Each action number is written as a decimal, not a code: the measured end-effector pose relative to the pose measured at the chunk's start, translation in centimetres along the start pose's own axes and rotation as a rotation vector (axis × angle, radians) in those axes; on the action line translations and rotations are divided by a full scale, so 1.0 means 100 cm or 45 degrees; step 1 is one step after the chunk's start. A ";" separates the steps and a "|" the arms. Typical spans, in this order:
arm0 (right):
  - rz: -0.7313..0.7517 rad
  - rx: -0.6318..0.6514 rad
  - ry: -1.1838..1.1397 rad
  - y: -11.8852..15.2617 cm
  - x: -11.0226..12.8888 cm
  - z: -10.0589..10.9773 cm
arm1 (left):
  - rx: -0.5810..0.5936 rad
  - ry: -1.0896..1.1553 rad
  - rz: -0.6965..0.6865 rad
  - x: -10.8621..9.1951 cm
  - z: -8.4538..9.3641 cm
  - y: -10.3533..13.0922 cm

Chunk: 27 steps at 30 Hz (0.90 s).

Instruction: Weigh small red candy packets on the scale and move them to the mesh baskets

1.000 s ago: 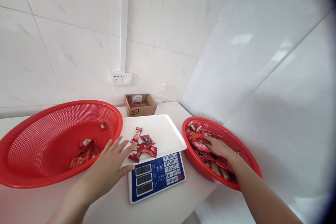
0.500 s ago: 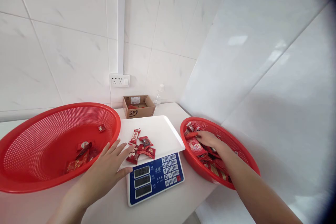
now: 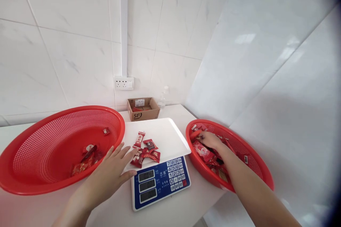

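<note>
My left hand (image 3: 113,170) is open, its fingers spread over the near left corner of the scale's white tray (image 3: 160,127). Its fingertips come close to several red-wrapped candies (image 3: 150,145) lying there. Below the tray is the blue panel of the digital scale (image 3: 161,184), with lit displays and a keypad. My right hand (image 3: 211,140) reaches into the right red basket (image 3: 262,170), fingers curled down among many red candy packets (image 3: 204,151). Its fingertips meet at a small wrapper beside a bright red packet (image 3: 195,134); what they pinch is partly hidden.
A larger red mesh basket (image 3: 34,149) stands on the left with a few wrapped candies (image 3: 85,161) inside. Behind the scale are an open cardboard box (image 3: 145,113) and a clear plastic bottle (image 3: 163,97). Tiled walls close off the back and right; a socket (image 3: 124,83) sits above the table.
My right hand has dug slightly among the packets, and those around its fingers have shifted. My left hand stays spread by the tray. The whole view has moved a little.
</note>
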State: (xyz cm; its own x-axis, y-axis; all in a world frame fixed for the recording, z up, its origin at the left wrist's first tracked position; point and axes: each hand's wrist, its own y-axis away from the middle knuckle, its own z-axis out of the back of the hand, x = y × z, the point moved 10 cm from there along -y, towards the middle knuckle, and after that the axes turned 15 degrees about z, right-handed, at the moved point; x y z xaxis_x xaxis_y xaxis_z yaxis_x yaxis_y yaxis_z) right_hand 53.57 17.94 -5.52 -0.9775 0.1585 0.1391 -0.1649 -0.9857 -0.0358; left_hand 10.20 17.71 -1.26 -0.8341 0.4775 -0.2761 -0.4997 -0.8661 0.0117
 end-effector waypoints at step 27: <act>-0.228 -0.268 -0.422 0.023 -0.038 0.033 | 0.002 -0.021 0.053 0.007 -0.001 -0.001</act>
State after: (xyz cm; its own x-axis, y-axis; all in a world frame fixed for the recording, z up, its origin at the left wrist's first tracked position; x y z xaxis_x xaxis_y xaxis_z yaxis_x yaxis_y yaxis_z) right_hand 57.37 14.89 -2.86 -0.8418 0.2648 0.4704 -0.3848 -0.9055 -0.1788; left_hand 9.67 18.15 -1.57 -0.8581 0.4431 -0.2595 -0.4644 -0.8853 0.0241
